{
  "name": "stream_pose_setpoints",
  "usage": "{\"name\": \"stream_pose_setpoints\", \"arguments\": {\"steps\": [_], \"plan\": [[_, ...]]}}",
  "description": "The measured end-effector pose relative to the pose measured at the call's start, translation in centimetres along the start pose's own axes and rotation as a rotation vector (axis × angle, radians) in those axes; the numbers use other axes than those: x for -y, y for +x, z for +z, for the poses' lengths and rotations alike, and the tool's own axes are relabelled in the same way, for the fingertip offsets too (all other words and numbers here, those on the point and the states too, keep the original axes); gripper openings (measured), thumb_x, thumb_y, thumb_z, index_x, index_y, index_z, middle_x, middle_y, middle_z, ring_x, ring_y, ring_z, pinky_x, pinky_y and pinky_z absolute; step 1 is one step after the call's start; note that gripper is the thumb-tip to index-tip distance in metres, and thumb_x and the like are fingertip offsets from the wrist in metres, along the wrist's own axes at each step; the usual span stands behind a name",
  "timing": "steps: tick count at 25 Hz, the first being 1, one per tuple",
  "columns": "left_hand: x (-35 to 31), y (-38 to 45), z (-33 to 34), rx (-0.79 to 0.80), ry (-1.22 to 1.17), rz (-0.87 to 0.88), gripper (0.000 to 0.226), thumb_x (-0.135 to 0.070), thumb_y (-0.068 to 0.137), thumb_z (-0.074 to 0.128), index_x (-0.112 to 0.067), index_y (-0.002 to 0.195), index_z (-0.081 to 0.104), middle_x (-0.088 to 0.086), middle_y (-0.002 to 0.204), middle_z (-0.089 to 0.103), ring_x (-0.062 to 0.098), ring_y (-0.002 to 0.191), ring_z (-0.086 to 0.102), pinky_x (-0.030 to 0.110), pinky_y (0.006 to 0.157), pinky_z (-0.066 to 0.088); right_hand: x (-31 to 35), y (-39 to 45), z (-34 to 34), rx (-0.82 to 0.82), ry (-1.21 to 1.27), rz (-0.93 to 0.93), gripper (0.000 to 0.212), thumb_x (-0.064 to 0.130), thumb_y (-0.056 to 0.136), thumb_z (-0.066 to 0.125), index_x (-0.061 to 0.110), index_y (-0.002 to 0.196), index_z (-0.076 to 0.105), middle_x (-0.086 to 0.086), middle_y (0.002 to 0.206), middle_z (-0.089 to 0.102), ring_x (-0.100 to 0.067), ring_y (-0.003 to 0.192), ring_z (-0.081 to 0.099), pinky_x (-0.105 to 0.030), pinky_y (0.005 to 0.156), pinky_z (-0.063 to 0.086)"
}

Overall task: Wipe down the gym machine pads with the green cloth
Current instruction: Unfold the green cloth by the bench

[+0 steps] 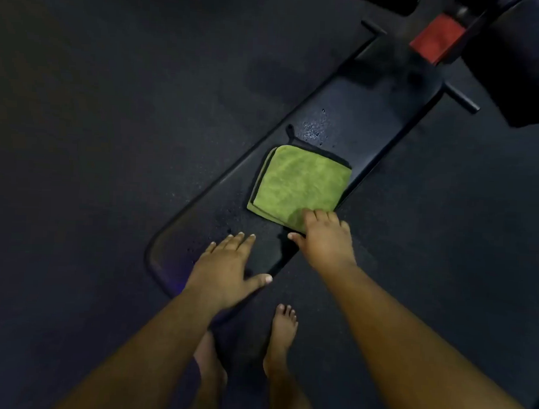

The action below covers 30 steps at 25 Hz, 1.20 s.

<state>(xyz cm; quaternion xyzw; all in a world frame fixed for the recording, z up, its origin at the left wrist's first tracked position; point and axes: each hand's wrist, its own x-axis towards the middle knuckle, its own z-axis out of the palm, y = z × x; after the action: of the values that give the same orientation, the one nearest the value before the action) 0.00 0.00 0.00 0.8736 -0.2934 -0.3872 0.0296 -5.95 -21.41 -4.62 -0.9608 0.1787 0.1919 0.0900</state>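
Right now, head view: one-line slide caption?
Right hand on folded green cloth, left hand flat on wet bench pad.

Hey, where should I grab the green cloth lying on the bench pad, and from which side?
Take the green cloth at its near corner, where the right hand already touches it. It lies folded flat in a square on the bench pad, its stacked layers showing along the left edge, so probably pinch all layers there from the near side, or press a flat palm on top to wipe.
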Motion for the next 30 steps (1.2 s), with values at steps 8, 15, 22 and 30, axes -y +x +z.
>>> {"name": "stream_pose_setpoints", "arguments": {"steps": [8,15,22,30], "plan": [[1.4,1.1,-0.5,0.017,-0.012,-0.005,0.092,-0.074,0.093,0.042,-0.026,0.162,0.007,-0.001,0.170,0.013,0.017,0.156,0.011,0.043,0.126,0.015,0.5,1.7,-0.8,-0.297,0.254,-0.028,0.012,0.018,0.098,0.060,0.017,0.109,0.067,-0.001,0.110,0.064,-0.025,0.102,0.056,-0.039,0.081,0.048],[-0.4,-7.1,-10.3,-0.221,-0.520,0.019,0.090,-0.042,0.097,0.064,-0.028,0.163,0.003,-0.001,0.169,0.015,0.020,0.154,0.019,0.038,0.121,0.026,4.9,-6.7,-14.6,-0.256,1.107,-0.123,0.019,0.011,0.099,0.053,0.018,0.114,0.064,0.007,0.106,0.068,-0.010,0.097,0.065,-0.027,0.087,0.052],[-2.5,-21.6,-15.8,-0.393,-0.650,0.112,0.042,-0.049,0.085,0.066,-0.025,0.120,0.068,-0.001,0.112,0.073,0.016,0.107,0.066,0.036,0.091,0.052,12.3,-18.0,-26.4,-0.305,1.252,-0.031,0.013,0.013,0.103,0.053,0.020,0.097,0.061,0.009,0.088,0.064,-0.002,0.081,0.059,-0.029,0.077,0.050],[-5.3,-31.9,-16.2,-0.293,-1.668,0.054,0.034,-0.028,0.105,0.053,0.003,0.102,0.067,0.021,0.091,0.074,0.025,0.074,0.070,0.033,0.067,0.058,16.4,-27.2,-28.1,-0.348,1.202,-0.087,0.004,0.020,0.094,0.070,0.021,0.094,0.065,0.013,0.086,0.066,-0.002,0.082,0.060,-0.024,0.079,0.047]]}}
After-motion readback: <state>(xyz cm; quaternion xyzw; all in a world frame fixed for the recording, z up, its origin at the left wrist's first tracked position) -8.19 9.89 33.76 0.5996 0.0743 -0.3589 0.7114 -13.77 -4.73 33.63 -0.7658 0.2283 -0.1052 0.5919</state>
